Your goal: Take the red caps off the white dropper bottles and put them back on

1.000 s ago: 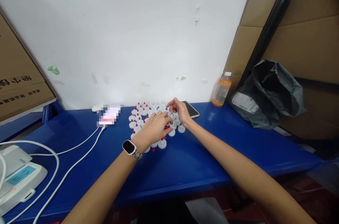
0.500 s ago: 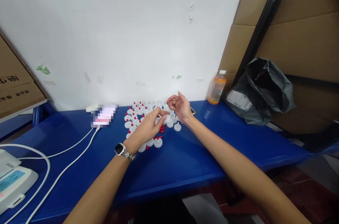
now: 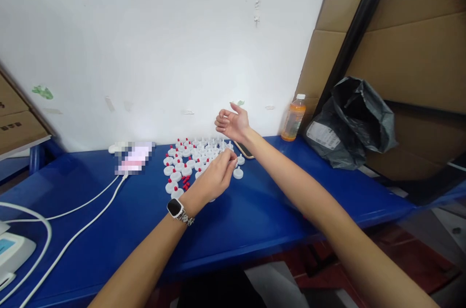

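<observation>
Two bare hands work over a blue table (image 3: 255, 215) against a white wall (image 3: 145, 45). Cardboard (image 3: 411, 55) leans at the right, a black bag (image 3: 360, 123) and an orange bottle (image 3: 293, 118) below it. White cables (image 3: 73, 223) trail left. The left hand (image 3: 214, 178), watch (image 3: 175, 208) on its wrist, hovers over the white caps (image 3: 189, 162), fingers pinched close; what they grip, if anything, is too small to tell. The right hand (image 3: 233, 123) hangs raised above the caps, palm up, fingers loosely curled, empty. A phone (image 3: 244, 149) lies under that wrist.

It looks like a small packing workroom: brown cardboard boxes (image 3: 400, 50) lean on the white wall behind a blue table (image 3: 255, 220) with many little white caps (image 3: 189, 160).
</observation>
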Action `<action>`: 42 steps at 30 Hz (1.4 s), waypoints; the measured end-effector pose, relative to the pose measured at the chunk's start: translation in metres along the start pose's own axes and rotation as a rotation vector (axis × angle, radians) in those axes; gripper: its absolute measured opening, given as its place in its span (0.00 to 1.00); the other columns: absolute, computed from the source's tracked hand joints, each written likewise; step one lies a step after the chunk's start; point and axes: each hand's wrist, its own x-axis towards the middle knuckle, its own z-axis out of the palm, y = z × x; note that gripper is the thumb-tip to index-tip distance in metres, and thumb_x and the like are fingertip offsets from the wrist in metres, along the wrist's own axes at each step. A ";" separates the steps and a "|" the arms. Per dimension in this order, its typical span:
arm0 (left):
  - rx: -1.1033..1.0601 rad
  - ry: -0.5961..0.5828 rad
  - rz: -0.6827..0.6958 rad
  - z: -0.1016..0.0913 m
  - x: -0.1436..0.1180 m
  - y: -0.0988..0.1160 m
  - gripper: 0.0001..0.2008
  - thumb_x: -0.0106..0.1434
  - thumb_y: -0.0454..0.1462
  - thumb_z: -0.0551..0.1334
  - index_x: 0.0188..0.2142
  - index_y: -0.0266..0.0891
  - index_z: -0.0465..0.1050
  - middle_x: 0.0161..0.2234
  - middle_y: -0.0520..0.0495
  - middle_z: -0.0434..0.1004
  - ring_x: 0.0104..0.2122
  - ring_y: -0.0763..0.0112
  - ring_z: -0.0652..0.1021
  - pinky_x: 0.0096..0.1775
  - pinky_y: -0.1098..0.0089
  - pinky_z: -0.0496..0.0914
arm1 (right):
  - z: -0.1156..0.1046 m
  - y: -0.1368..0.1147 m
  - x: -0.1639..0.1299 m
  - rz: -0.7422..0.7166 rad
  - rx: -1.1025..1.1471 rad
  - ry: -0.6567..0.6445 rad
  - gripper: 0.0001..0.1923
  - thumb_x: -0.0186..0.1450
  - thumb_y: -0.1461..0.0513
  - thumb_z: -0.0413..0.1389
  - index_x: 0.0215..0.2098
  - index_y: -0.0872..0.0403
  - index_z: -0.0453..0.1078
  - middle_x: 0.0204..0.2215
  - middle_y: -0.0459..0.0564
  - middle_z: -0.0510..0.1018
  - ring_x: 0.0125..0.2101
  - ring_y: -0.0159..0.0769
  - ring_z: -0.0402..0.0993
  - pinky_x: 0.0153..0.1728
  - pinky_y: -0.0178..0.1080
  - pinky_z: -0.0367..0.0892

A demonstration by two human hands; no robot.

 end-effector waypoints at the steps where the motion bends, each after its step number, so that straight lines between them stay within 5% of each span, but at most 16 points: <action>1: 0.008 -0.004 -0.001 -0.001 -0.002 0.000 0.09 0.74 0.40 0.46 0.40 0.42 0.61 0.35 0.48 0.71 0.34 0.67 0.72 0.40 0.65 0.67 | -0.001 -0.001 0.007 0.020 -0.002 -0.017 0.25 0.69 0.47 0.36 0.23 0.51 0.59 0.18 0.41 0.48 0.21 0.34 0.45 0.25 0.37 0.50; 4: 0.020 -0.028 -0.004 -0.004 -0.007 0.000 0.09 0.75 0.40 0.46 0.40 0.42 0.61 0.37 0.48 0.71 0.35 0.68 0.73 0.41 0.65 0.67 | -0.006 -0.011 0.005 0.056 -0.134 -0.004 0.25 0.70 0.48 0.35 0.22 0.50 0.57 0.18 0.41 0.47 0.20 0.33 0.45 0.24 0.37 0.49; 6: 0.018 -0.047 -0.005 -0.005 -0.010 -0.001 0.10 0.75 0.41 0.46 0.41 0.42 0.61 0.37 0.48 0.71 0.36 0.67 0.73 0.41 0.65 0.67 | -0.007 -0.024 -0.024 0.041 -0.363 0.077 0.25 0.70 0.46 0.34 0.23 0.50 0.55 0.18 0.41 0.48 0.21 0.34 0.48 0.25 0.38 0.51; 9: 0.022 -0.064 0.004 -0.004 -0.011 -0.003 0.10 0.75 0.41 0.46 0.41 0.42 0.62 0.37 0.47 0.70 0.36 0.66 0.73 0.41 0.64 0.67 | -0.003 -0.033 -0.113 -0.095 -0.993 0.294 0.23 0.70 0.44 0.41 0.27 0.50 0.59 0.22 0.45 0.60 0.26 0.37 0.58 0.31 0.40 0.58; 12: 0.018 -0.069 0.012 -0.001 -0.009 -0.004 0.10 0.74 0.41 0.46 0.41 0.42 0.62 0.37 0.47 0.71 0.36 0.65 0.73 0.40 0.63 0.67 | 0.006 -0.016 -0.216 -0.141 -1.631 0.392 0.22 0.68 0.43 0.48 0.42 0.51 0.67 0.41 0.56 0.71 0.43 0.47 0.65 0.45 0.47 0.60; 15: 0.012 -0.078 0.020 0.004 -0.006 -0.003 0.09 0.74 0.41 0.47 0.42 0.42 0.62 0.38 0.46 0.71 0.36 0.65 0.73 0.40 0.63 0.67 | 0.003 0.015 -0.266 -0.011 -1.789 0.390 0.21 0.72 0.47 0.43 0.51 0.51 0.66 0.50 0.59 0.68 0.51 0.50 0.62 0.48 0.50 0.59; 17: 0.019 -0.083 0.027 0.006 -0.006 -0.001 0.10 0.74 0.41 0.47 0.42 0.42 0.63 0.39 0.46 0.71 0.37 0.64 0.74 0.41 0.62 0.67 | -0.005 0.030 -0.260 0.040 -1.803 0.358 0.22 0.73 0.48 0.40 0.51 0.50 0.66 0.50 0.59 0.68 0.51 0.50 0.62 0.49 0.51 0.59; 22: 0.037 -0.052 0.013 0.002 -0.008 -0.002 0.10 0.74 0.41 0.47 0.42 0.41 0.63 0.40 0.46 0.72 0.39 0.65 0.74 0.43 0.63 0.68 | -0.020 0.045 -0.194 0.094 -1.757 0.319 0.23 0.73 0.46 0.40 0.43 0.52 0.67 0.42 0.56 0.69 0.44 0.47 0.64 0.46 0.49 0.60; 28: 0.035 -0.018 0.053 -0.007 -0.004 -0.008 0.11 0.74 0.42 0.50 0.42 0.40 0.67 0.41 0.45 0.74 0.42 0.64 0.74 0.45 0.64 0.67 | -0.028 0.046 -0.153 0.064 -1.563 0.507 0.18 0.73 0.50 0.40 0.37 0.51 0.63 0.41 0.52 0.71 0.43 0.44 0.66 0.47 0.46 0.60; 32: 0.047 -0.051 0.037 -0.006 -0.002 -0.008 0.12 0.74 0.43 0.49 0.42 0.41 0.68 0.42 0.45 0.74 0.42 0.64 0.75 0.46 0.62 0.68 | -0.033 0.031 -0.159 0.048 -1.419 0.532 0.14 0.74 0.53 0.40 0.35 0.50 0.59 0.34 0.48 0.74 0.37 0.39 0.70 0.37 0.38 0.60; 38: 0.147 -0.171 0.056 0.005 0.004 -0.004 0.07 0.72 0.40 0.51 0.44 0.41 0.64 0.43 0.44 0.70 0.42 0.62 0.73 0.46 0.59 0.69 | -0.024 0.020 -0.204 0.110 -1.740 0.302 0.09 0.69 0.54 0.50 0.42 0.51 0.62 0.24 0.45 0.73 0.24 0.37 0.68 0.27 0.37 0.49; 42: 0.163 -0.235 0.120 0.019 0.011 0.001 0.09 0.69 0.33 0.49 0.48 0.41 0.62 0.47 0.42 0.68 0.47 0.61 0.73 0.51 0.58 0.69 | -0.023 0.022 -0.216 0.060 -1.715 0.159 0.07 0.68 0.63 0.49 0.45 0.52 0.63 0.25 0.45 0.73 0.25 0.36 0.69 0.28 0.36 0.51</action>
